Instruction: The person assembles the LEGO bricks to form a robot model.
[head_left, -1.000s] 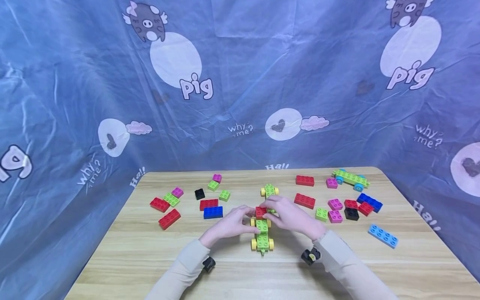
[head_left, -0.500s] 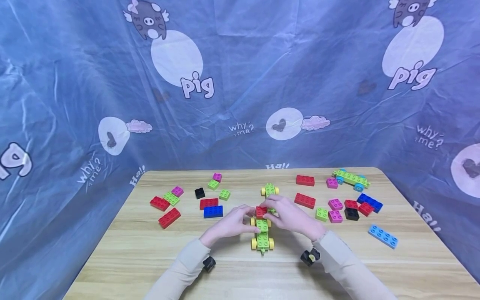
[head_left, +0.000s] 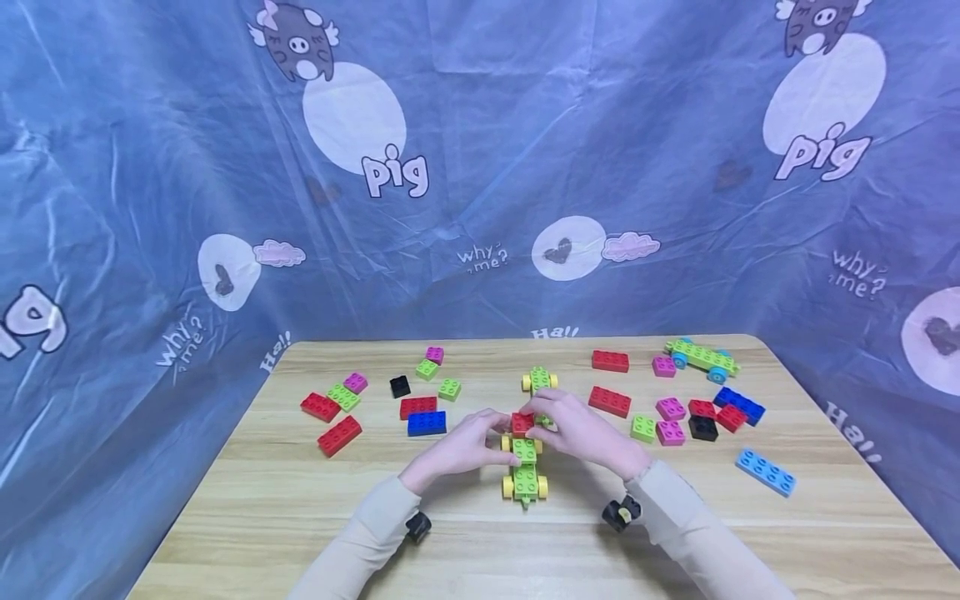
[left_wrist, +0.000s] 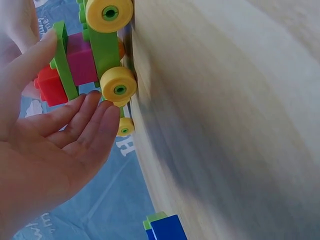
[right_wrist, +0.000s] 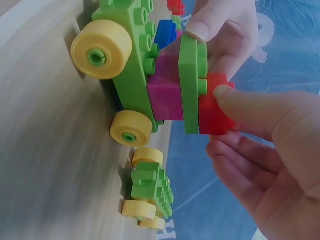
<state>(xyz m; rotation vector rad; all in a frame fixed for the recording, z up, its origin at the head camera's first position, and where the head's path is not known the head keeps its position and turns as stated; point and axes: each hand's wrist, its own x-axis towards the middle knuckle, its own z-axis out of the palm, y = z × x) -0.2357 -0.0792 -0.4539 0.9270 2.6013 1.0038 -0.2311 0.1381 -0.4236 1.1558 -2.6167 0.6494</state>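
Observation:
My right hand (head_left: 581, 432) pinches a red brick (right_wrist: 212, 107) between thumb and fingers. The brick sits on one end of a thin green plate (right_wrist: 188, 85), its underside against the plate. Under the plate is a magenta brick (right_wrist: 166, 89), standing on a green car base (head_left: 526, 485) with yellow wheels. My left hand (head_left: 461, 446) holds the green plate from the side, thumb at one end and fingertips at the other. A second green car base (head_left: 538, 381) with yellow wheels stands behind, partly hidden by my right hand in the head view.
Left on the table (head_left: 300, 517) lie red bricks (head_left: 340, 436), a blue brick (head_left: 427, 423), a black brick (head_left: 400, 387) and small green and magenta ones. On the right are several more bricks, a light blue plate (head_left: 766, 472) and a green car base with blue wheels (head_left: 701, 358).

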